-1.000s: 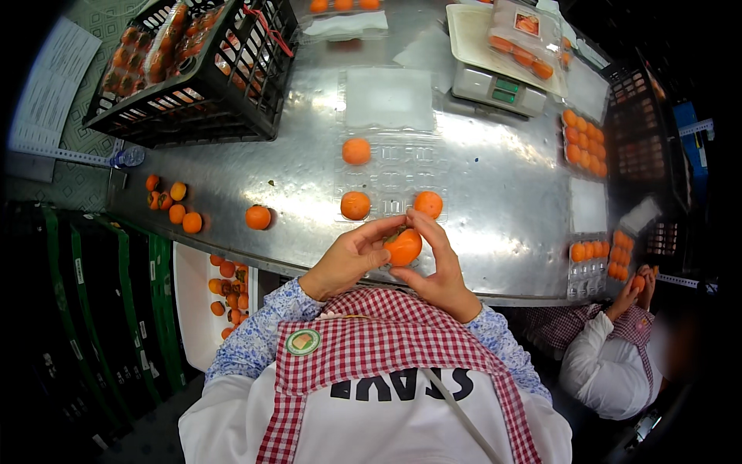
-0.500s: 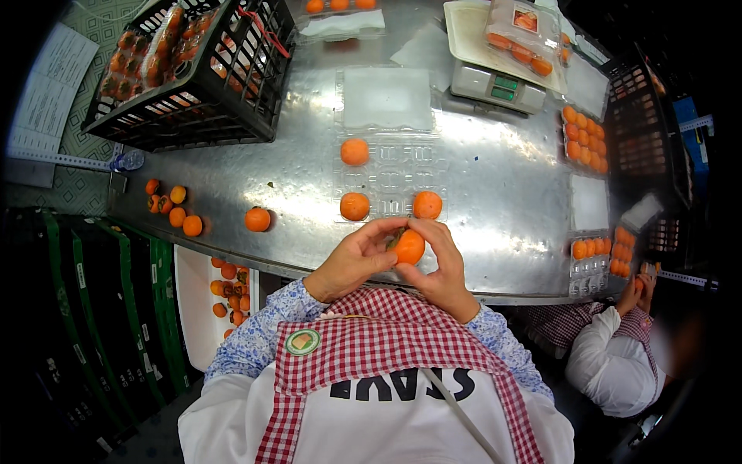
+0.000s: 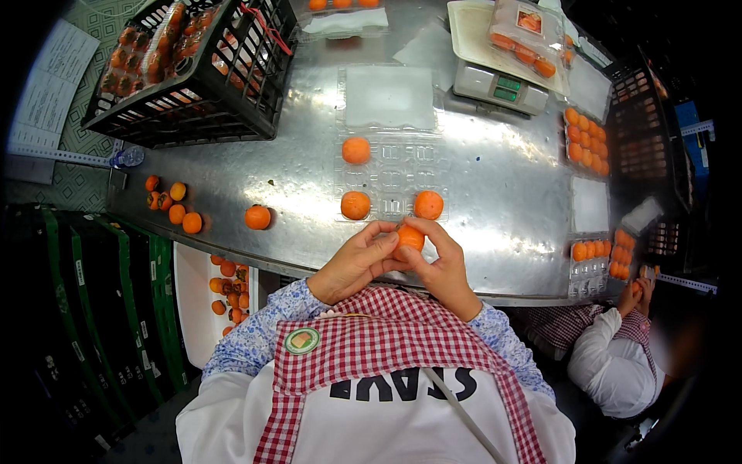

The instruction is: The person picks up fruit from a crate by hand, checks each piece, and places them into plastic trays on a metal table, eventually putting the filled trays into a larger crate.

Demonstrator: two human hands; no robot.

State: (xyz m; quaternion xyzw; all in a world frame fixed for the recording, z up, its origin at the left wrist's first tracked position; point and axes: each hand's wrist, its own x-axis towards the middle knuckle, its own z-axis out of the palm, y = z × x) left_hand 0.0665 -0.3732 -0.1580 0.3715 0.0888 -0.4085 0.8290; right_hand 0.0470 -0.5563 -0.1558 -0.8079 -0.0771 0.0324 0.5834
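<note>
While over clear tray (image 3: 390, 174), orange fruit (image 3: 410, 236) pinched between fingers (image 3: 386, 241); left hand (image 3: 357, 263), right hand (image 3: 442, 267) both gripping.

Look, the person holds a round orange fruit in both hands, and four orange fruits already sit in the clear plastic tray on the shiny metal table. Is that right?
Not quite. The head view shows three round orange fruits in the clear plastic tray on the shiny metal table, not four. The rest is right: the left hand and right hand hold one round orange fruit together.
</note>
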